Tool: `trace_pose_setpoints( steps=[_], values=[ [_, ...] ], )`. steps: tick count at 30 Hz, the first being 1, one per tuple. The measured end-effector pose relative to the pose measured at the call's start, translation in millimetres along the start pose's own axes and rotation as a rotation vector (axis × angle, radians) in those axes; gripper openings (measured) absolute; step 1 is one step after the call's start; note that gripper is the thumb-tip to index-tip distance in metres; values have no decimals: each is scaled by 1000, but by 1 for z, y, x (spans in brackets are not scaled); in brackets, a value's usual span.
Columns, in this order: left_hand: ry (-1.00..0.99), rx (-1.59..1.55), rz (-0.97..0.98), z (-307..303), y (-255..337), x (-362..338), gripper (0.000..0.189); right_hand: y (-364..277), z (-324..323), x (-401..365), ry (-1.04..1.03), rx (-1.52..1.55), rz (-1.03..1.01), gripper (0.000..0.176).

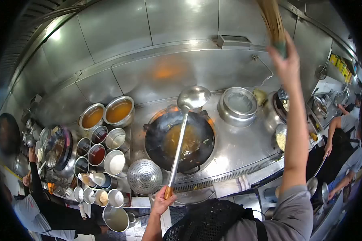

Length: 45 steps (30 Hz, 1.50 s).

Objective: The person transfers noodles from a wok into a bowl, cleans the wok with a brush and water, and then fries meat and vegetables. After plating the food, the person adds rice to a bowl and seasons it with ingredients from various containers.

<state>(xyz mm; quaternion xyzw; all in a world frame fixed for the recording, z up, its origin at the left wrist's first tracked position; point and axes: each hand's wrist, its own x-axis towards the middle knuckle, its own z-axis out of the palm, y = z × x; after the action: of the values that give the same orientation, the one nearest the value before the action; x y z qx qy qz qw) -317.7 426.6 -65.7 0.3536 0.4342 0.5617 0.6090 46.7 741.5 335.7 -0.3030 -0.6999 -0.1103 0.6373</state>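
My left hand (162, 201) is closed around the wooden handle end of a long steel ladle (194, 98). The ladle's bowl is raised over the far side of a black wok (155, 142), its shaft crossing in front of the wok. Brownish liquid (185, 138) with small bits lies in the wok, and orange flame glows around its rim. High at the upper right, my right hand (286, 60) grips a bamboo wok brush (272, 24) by its green-bound end, bristles pointing up toward the metal wall. Some of that hand is blurred.
Left of the wok stand a perforated strainer (145, 176), several seasoning pots (116, 162) and two bowls of orange-brown liquid (118, 111). A steel water pot (238, 106) sits right, near a running spout (265, 66). A folded towel (231, 187) lies on the front edge. Co-workers (36, 213) work on both sides.
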Motion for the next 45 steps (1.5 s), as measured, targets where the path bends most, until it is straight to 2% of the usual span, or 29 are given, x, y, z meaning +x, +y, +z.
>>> trace_pose_setpoints(
  steps=[3, 4, 5, 8, 11, 12, 14, 15, 17, 19, 21, 23, 25, 26, 27, 28, 30, 31, 33, 35, 36, 37, 38, 39, 40, 41, 42, 43, 45],
  values=[
    [5, 86, 78, 23, 14, 2, 50, 53, 3, -93, -839, -353, -266, 60],
    [97, 172, 112, 23, 5, -1, 56, 46, -4, -94, -1230, -597, -191, 58],
    [92, 187, 104, 21, -2, -5, 56, 41, -11, -98, -1622, -836, -90, 57],
    [35, 332, 9, 35, -11, -12, 63, 103, -59, -128, -1581, -883, -19, 52],
    [84, 473, -142, 58, -32, -12, 67, 133, -118, -127, -1090, -477, 300, 59],
    [64, 465, -74, 65, -46, -8, 65, 133, -126, -140, -1107, -479, 320, 59],
    [27, 545, -40, 86, -60, -3, 65, 133, -124, -168, -573, -261, 498, 63],
    [2, 631, 12, 97, -60, 0, 64, 142, -123, -184, -682, -208, 264, 59],
    [-68, 580, -157, 108, -61, 1, 64, 136, -133, -187, -1579, -745, 56, 57],
    [-50, 472, -177, 108, -92, 2, 62, 189, -154, -207, -1804, -799, -64, 53],
    [-187, 504, -217, 119, -116, 7, 62, 201, -179, -223, -1398, -744, 189, 55],
    [-191, 492, -200, 137, -146, 18, 62, 177, -176, -227, -1085, -663, 476, 59],
    [-198, 492, -205, 152, -182, 25, 62, 165, -158, -245, -928, -450, 659, 63],
    [-166, 488, -234, 160, -199, 32, 61, 172, -148, -261, -903, -369, 702, 62],
    [-138, 483, -264, 166, -211, 36, 60, 116, -120, -238, -954, -296, 976, 59],
    [-122, 463, -268, 169, -211, 37, 60, 114, -102, -256, -927, -164, 897, 59],
    [-403, 650, -155, 172, -191, 44, 65, 85, -61, -268, -943, 48, 930, 60],
    [-392, 627, -159, 166, -176, 41, 65, 52, -33, -263, -991, 128, 1044, 60],
    [-488, 810, -70, 134, -130, 30, 56, 26, 21, -275, -1141, 328, 973, 57],
    [-141, 500, -255, 96, -84, 0, 40, 7, 77, -276, -1442, 332, 855, 59],
    [86, 520, -257, 67, -95, -20, 39, 17, 109, -287, -1580, 247, 654, 58],
    [308, 536, -255, 40, -108, -42, 38, 31, 144, -302, -1663, 161, 559, 58],
    [433, 630, -332, 22, -93, -59, 43, 43, 180, -317, -1743, 79, 457, 57],
    [560, 718, -408, 10, -79, -73, 47, 49, 209, -323, -1787, 1, 463, 58],
    [546, 712, -404, -3, -92, -83, 47, 34, 228, -316, -1720, -46, 638, 56],
    [658, 840, -270, -14, -112, -94, 54, 10, 245, -312, -1645, -93, 809, 55],
    [770, 962, -127, -21, -116, -94, 62, -5, 261, -324, -1625, -143, 722, 54],
    [752, 954, -132, -29, -121, -93, 62, -20, 270, -340, -1607, -196, 642, 53],
    [807, 1035, -9, -35, -115, -76, 74, -58, 259, -369, -1545, -191, 486, 56]
  ],
)
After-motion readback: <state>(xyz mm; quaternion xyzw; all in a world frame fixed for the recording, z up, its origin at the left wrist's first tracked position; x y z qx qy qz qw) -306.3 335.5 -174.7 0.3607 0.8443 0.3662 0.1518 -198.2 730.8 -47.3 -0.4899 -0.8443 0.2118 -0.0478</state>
